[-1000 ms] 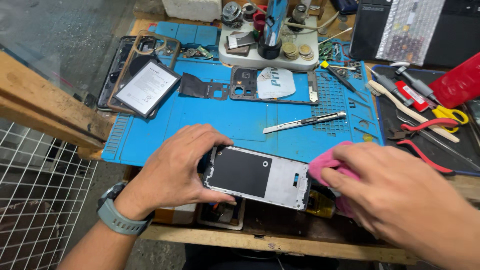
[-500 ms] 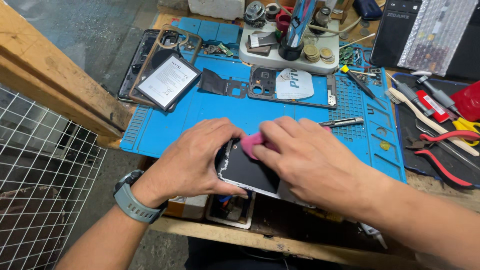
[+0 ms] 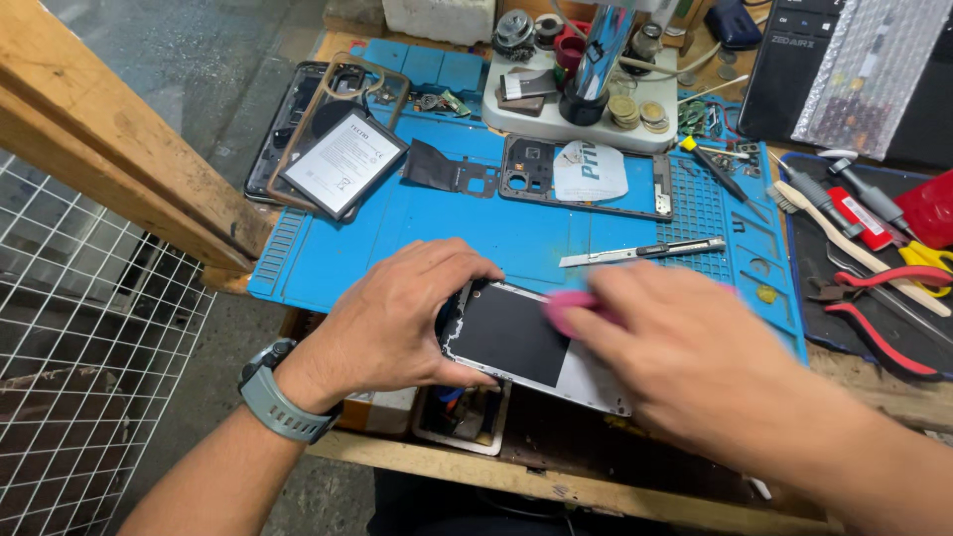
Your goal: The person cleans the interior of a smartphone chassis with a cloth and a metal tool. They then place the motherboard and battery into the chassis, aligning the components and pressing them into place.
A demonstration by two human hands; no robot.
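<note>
Since half a second ago, right hand (image 3: 695, 367) has slid rightward with its pink cloth (image 3: 568, 304), baring more of the dark glass.

Left hand (image 3: 397, 323) is clamped on the near-left end of the silver-framed phone panel with black glass (image 3: 521, 342), fingers curled over its top edge and thumb under its lower edge, holding it at the front lip of the blue silicone work mat (image 3: 516, 233). Right hand, blurred, pinches the pink cloth against the panel's upper right part, covering that end. Just beyond lies a slim metal craft knife (image 3: 640, 253); farther back, a black phone middle frame (image 3: 586, 177) and a flat battery with a white label (image 3: 342, 164). Red-handled pliers (image 3: 874, 318) lie well apart, right.
</note>
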